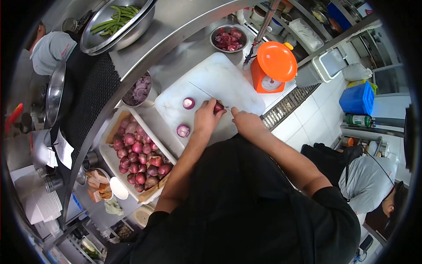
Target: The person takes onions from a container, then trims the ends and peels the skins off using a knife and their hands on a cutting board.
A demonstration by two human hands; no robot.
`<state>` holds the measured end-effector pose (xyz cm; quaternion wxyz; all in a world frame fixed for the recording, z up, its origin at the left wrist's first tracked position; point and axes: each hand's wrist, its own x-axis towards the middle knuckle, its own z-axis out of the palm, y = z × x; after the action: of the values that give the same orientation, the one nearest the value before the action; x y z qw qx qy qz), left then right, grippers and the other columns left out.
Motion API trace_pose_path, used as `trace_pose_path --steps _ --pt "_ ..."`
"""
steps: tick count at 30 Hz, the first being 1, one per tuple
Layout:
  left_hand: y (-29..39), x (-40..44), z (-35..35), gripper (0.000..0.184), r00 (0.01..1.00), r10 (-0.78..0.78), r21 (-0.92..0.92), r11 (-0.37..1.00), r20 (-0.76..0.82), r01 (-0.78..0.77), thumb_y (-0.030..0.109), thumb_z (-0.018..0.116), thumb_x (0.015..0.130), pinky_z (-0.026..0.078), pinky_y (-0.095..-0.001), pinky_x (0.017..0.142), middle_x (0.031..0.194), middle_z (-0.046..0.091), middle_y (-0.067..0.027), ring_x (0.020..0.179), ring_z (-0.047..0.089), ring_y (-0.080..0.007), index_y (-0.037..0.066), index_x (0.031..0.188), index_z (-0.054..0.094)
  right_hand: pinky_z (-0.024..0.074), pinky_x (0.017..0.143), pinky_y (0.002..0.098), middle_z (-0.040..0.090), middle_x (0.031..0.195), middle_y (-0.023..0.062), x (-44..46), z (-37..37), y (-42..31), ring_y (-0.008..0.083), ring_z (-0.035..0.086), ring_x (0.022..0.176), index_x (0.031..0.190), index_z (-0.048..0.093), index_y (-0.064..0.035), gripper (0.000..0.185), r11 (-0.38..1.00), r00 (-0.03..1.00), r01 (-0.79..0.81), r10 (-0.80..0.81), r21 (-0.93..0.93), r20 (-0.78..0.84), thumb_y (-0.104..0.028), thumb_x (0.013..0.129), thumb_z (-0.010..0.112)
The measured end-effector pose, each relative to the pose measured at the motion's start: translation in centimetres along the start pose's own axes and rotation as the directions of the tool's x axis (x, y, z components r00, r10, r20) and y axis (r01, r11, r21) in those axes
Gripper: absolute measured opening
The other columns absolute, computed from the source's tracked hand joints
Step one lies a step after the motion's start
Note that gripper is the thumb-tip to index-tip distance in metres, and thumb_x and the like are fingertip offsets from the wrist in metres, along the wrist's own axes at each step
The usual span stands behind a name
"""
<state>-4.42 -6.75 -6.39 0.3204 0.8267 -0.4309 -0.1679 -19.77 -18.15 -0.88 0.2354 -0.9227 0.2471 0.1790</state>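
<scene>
Over the white cutting board (237, 81), my left hand (207, 118) is closed round a red onion (218, 107). My right hand (246, 123) is closed on a knife (200, 89), whose thin blade extends up and left past the held onion; the handle is hidden in my fingers. Two trimmed onions lie on the board to the left of my hands: one onion (188, 103) is farther away and another onion (183, 130) is nearer me. A white crate (107, 154) with several whole red onions stands at the left.
A metal bowl (149, 94) holds cut onion, and another bowl (212, 40) holds onion pieces and peelings. An orange scale (277, 61) stands right of the board. Green beans fill part of a large bowl (94, 42). One person (369, 180) is at the right, another person (50, 53) upper left.
</scene>
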Motion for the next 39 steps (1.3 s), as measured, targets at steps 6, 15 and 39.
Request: trace_pose_path --steps 6,15,39 --pt "-0.5 -0.3 0.3 0.043 0.999 0.039 0.008 0.999 -0.030 -0.038 0.026 0.090 0.082 0.058 -0.0466 0.077 0.100 0.072 -0.0151 0.089 0.072 -0.0378 0.007 0.109 0.062 0.0579 0.083 0.0545 0.074 0.104 0.0226 4.1 4.5 1.7 0.0423 0.074 0.097 0.133 0.050 -0.0030 0.035 0.999 0.997 0.006 -0.001 0.051 -0.083 -0.026 0.107 0.058" --pt "-0.5 -1.3 -0.5 0.062 0.997 -0.081 -0.018 0.997 -0.007 0.080 0.029 0.092 0.080 0.058 -0.0457 0.085 0.111 0.072 -0.0179 0.097 0.072 -0.0365 0.006 0.127 0.060 0.0568 0.086 0.0550 0.074 0.109 0.0230 3.8 5.0 2.1 0.0426 0.073 0.103 0.145 0.046 -0.0046 0.046 0.995 0.996 -0.005 0.014 0.103 -0.089 -0.027 0.107 0.058" --pt "-1.2 -1.1 -0.6 0.061 0.999 -0.034 -0.314 0.949 0.019 0.038 0.016 0.092 0.079 0.058 -0.0359 0.093 0.116 0.073 -0.0118 0.107 0.072 -0.0227 0.004 0.129 0.060 0.0589 0.086 0.0538 0.075 0.110 0.0222 3.4 4.5 1.3 0.0414 0.074 0.101 0.141 0.050 -0.0036 0.040 0.991 0.992 -0.052 0.065 0.121 -0.105 -0.024 0.107 0.056"
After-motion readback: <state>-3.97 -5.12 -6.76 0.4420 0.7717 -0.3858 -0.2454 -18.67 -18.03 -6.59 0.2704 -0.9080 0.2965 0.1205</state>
